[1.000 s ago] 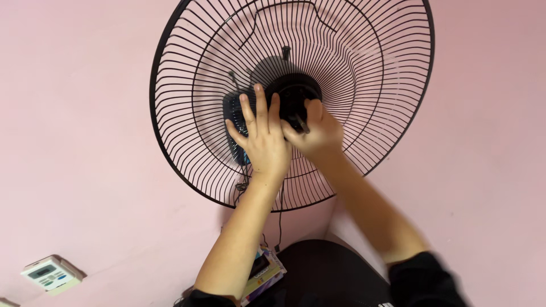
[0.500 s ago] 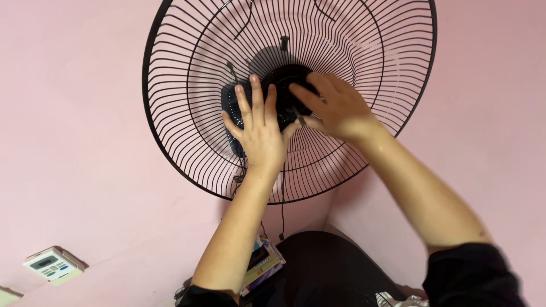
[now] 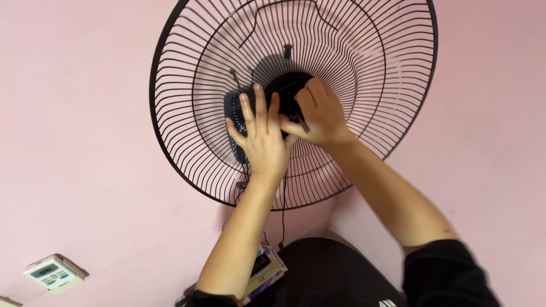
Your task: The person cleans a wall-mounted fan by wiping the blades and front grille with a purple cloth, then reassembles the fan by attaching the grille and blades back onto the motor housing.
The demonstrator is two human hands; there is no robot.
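A black wire fan guard [image 3: 187, 113], dish-shaped and blade-less, hangs against the pink wall [image 3: 85, 142]; inside it sit only the black round motor hub [image 3: 287, 85] at its centre and both of the person's hands. The left hand [image 3: 263, 139] lies flat with fingers spread and straight, pressing on the hub's left side and gripping nothing. The right hand [image 3: 318, 116] is curled around the hub's front, fingers clamped on a small dark part that cannot be made out. Half a second ago the right hand's fingers were stretched open over the hub; now they are bent and closed on it. The left hand has hardly shifted. A white remote control [image 3: 51, 274] sits on the wall at lower left.
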